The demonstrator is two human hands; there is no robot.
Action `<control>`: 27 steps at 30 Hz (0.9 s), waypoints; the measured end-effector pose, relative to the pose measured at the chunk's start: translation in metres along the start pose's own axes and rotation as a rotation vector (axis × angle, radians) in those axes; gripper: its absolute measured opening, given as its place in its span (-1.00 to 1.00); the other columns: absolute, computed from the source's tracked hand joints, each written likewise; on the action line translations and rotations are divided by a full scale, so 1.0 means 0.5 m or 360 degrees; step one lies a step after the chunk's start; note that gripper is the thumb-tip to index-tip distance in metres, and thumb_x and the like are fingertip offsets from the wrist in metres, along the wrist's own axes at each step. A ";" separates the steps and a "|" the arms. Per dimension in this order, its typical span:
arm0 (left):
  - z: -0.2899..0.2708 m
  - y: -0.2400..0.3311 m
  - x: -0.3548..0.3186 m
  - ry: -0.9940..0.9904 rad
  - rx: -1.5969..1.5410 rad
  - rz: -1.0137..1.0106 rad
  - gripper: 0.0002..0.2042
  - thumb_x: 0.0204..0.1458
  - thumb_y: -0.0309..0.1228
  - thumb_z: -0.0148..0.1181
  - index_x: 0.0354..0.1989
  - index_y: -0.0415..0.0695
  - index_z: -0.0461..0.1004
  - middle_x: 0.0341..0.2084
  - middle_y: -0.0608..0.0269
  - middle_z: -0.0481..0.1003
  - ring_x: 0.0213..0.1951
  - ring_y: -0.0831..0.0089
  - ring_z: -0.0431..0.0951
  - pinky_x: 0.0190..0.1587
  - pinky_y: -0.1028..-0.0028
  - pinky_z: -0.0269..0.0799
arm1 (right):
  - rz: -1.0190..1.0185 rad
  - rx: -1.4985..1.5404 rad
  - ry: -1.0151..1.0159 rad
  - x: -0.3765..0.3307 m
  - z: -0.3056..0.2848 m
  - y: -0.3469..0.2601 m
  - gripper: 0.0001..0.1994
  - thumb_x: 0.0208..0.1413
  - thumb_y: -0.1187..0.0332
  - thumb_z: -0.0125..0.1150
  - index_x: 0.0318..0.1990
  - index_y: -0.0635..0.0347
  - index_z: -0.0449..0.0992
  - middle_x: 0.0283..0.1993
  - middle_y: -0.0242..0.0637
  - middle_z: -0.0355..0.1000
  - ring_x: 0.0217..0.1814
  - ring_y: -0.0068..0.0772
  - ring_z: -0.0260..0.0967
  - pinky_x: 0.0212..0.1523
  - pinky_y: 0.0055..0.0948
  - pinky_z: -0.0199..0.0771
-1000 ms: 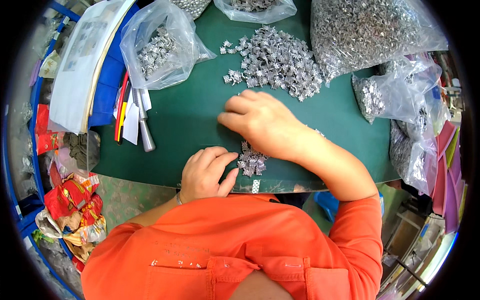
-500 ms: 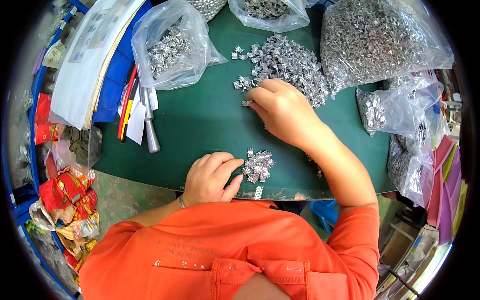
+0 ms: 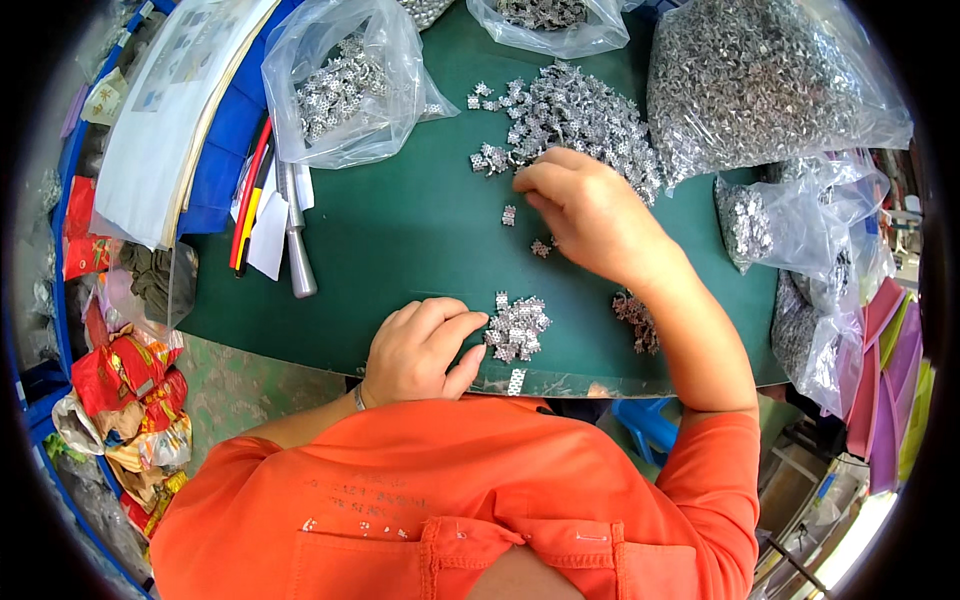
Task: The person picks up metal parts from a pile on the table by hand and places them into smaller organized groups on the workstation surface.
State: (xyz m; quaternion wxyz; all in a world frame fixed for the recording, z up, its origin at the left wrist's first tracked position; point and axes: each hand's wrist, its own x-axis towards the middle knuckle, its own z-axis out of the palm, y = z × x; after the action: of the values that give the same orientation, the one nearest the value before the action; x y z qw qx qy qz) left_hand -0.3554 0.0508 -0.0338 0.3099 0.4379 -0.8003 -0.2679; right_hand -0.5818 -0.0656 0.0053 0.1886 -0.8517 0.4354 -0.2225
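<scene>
On the green table top lies a big heap of small silvery metal pieces [image 3: 585,115], notched and flat. My right hand [image 3: 600,215] is at the heap's near edge, fingers bent and fingertips together; whatever they pinch is hidden. Two loose metal pieces [image 3: 509,215] lie just left of and below that hand. My left hand [image 3: 415,350] rests near the front edge, thumb and index finger apart, beside a small pile of metal pieces [image 3: 517,328]. Another small, darker pile [image 3: 636,322] sits beside my right forearm. A short strip of linked pieces [image 3: 516,382] lies at the table's edge.
Clear plastic bags of metal parts stand at the back left [image 3: 345,90], back middle [image 3: 550,25] and back right [image 3: 775,85]. A blue bin with papers [image 3: 170,120], pens [image 3: 252,205] and a metal-handled tool [image 3: 300,255] are on the left. Another bag [image 3: 745,225] lies at right.
My right hand has moved slightly right, uncovering a loose piece. The view has shifted a little, and the darker pile by my forearm shows more. My left hand stays put.
</scene>
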 end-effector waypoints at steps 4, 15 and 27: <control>0.001 0.001 0.003 -0.0004 -0.0015 0.0018 -0.66 -0.18 -0.49 0.41 -0.15 -0.16 0.57 -0.24 0.14 0.51 -0.24 0.11 0.54 -0.18 0.24 0.46 | -0.0219 -0.0257 -0.0002 -0.011 0.034 0.000 -0.89 -0.14 0.56 0.26 -0.40 0.20 0.51 -0.34 -0.16 0.45 -0.21 -0.03 0.48 -0.18 -0.12 0.49; 0.005 0.001 0.000 0.0026 -0.0002 -0.0009 -0.67 -0.17 -0.51 0.40 -0.15 -0.18 0.57 -0.26 0.12 0.51 -0.24 0.11 0.54 -0.20 0.25 0.45 | 0.0393 -0.0023 -0.0568 -0.138 -0.152 0.028 -0.97 -0.11 0.54 0.29 -0.46 0.27 0.56 -0.39 -0.12 0.49 -0.27 0.02 0.48 -0.25 -0.13 0.48; 0.006 0.010 0.002 0.0028 0.0058 -0.0048 -0.67 -0.17 -0.49 0.41 -0.15 -0.16 0.58 -0.26 0.19 0.50 -0.27 0.17 0.53 -0.22 0.26 0.45 | 0.0199 -0.0156 0.0100 -0.139 -0.044 0.046 -0.91 0.00 0.55 0.32 -0.31 0.25 0.56 -0.34 -0.16 0.45 -0.28 -0.03 0.45 -0.25 -0.19 0.47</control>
State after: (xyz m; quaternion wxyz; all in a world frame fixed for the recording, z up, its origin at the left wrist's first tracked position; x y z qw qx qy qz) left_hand -0.3609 0.0527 -0.0318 0.3047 0.4578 -0.7956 -0.2541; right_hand -0.6453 -0.0235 -0.0032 0.1463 -0.8236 0.5039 -0.2153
